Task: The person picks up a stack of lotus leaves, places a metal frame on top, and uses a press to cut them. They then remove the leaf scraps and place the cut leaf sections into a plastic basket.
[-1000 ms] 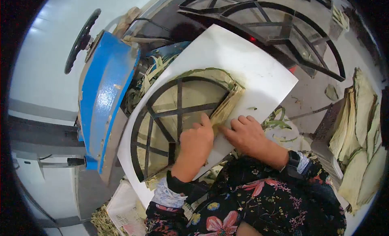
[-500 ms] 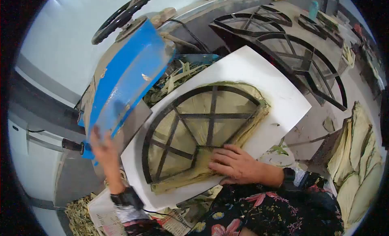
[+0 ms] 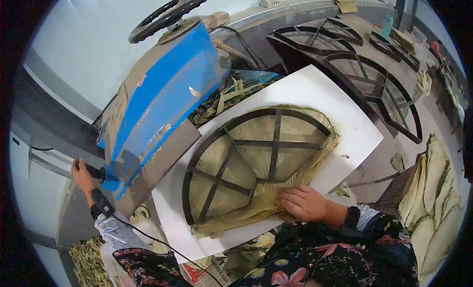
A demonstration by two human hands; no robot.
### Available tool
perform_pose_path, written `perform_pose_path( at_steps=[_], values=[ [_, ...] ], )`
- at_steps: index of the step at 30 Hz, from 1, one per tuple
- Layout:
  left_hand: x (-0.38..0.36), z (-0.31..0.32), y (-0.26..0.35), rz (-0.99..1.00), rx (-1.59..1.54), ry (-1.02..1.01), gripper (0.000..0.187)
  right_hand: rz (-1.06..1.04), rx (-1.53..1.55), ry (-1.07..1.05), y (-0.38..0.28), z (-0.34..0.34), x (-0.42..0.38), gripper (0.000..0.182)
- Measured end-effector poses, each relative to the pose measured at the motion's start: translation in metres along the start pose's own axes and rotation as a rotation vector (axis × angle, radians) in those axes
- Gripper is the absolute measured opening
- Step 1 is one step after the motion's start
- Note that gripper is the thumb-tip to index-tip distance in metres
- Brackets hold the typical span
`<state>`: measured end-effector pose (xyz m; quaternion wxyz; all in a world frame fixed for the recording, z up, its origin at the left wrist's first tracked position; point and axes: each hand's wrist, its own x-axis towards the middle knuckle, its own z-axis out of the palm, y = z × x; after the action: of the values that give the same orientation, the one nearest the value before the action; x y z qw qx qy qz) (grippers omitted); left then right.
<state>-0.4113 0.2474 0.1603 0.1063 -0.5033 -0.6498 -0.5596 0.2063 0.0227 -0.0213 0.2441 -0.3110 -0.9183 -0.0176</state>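
Note:
On a white board (image 3: 352, 122) lies a stack of thin, pale green-brown leaves (image 3: 305, 176), and on it a black, fan-shaped metal cutting die (image 3: 275, 144) with crossbars. My right hand (image 3: 305, 203) presses down on the bunched leaves by the die's inner notch, its fingers together and curled over them. At the far left, my left hand (image 3: 84, 178) is wrapped around the black handle (image 3: 94, 173) at the lower end of the blue machine arm (image 3: 162, 102). The handle's outer end is hidden in the fingers.
A black handwheel (image 3: 170, 16) tops the machine. More fan-shaped dies (image 3: 367, 80) lie on the surface at back right, near a teal bottle (image 3: 387, 25). Large dried leaves (image 3: 431, 198) stand in a basket at right. Leaf scraps (image 3: 88, 262) pile up at lower left.
My left hand has moved left and down from beside the blue arm onto the black handle. My right hand stays on the leaves, while the whole view has shifted slightly.

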Motion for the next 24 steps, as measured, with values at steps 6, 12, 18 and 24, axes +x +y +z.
perform_pose_path(
  at_steps=[6, 12, 18, 24],
  values=[
    [-0.026, -0.019, 0.018, -0.018, -0.003, -0.045, 0.045, 0.022, 0.006, 0.026, -0.004, -0.011, 0.005, 0.042],
    [-0.131, -0.052, 0.144, -0.033, -0.067, -0.087, 0.044, 0.042, 0.046, 0.088, -0.004, -0.004, 0.003, 0.045],
    [-0.204, -0.070, 0.195, 0.092, 0.062, -0.042, 0.044, 0.027, 0.117, 0.104, -0.001, -0.005, 0.001, 0.046],
    [-0.245, -0.078, 0.238, -0.017, -0.141, -0.131, 0.056, 0.059, 0.365, 0.129, 0.005, -0.013, -0.004, 0.050]
  ],
)
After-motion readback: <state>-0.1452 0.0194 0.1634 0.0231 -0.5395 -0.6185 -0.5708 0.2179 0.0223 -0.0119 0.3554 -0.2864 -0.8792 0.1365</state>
